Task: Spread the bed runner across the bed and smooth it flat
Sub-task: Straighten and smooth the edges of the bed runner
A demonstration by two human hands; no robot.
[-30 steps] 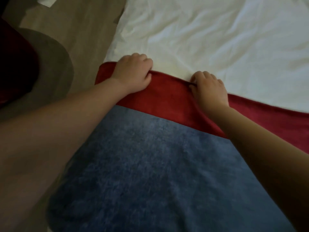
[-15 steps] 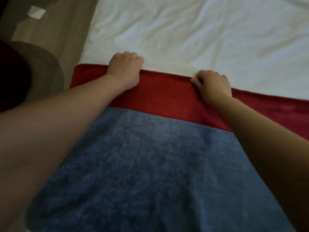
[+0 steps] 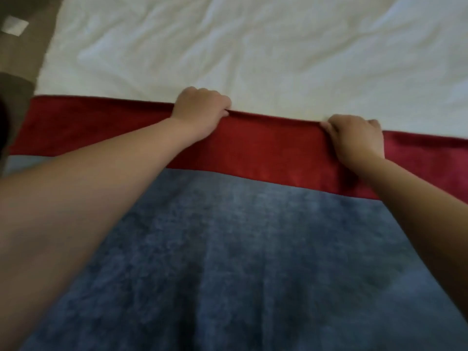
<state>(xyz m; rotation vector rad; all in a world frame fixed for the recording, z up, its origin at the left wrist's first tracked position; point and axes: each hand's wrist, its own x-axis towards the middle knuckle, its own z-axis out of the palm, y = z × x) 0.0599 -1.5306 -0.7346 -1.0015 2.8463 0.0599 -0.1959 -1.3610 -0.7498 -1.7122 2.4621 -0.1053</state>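
Bed runner [image 3: 253,262] lies over the near part of the bed [image 3: 253,46]: blue field closest to you, red band [image 3: 273,153] along the far edge, wrinkled white sheet beyond it. At the left the red band reaches the mattress side by the floor [image 3: 17,72]; at the right it runs out of frame.

Left grip [image 3: 200,110]: fingers curled over the far hem of the red band, grasping it. Right grip [image 3: 354,138]: same hold on the same hem, well apart from the left. The frame is soft, so whether your thumbs sit under the hem or on top of it cannot be told.

Step in hand, as I read it: you are setting the far edge, drawing the hem taut between your two grips so it lies straight across the sheet. The stretch between them looks flat. The hem dips slightly at each grip.

Blue field shows faint lengthwise ripples near you.

Next move calls for: laying the hem down without dragging it back, letting go, then running flat palms outward from the middle toward both sides. Judge the right end first, since it is hidden. Watch that the sheet underneath does not bunch as you press.
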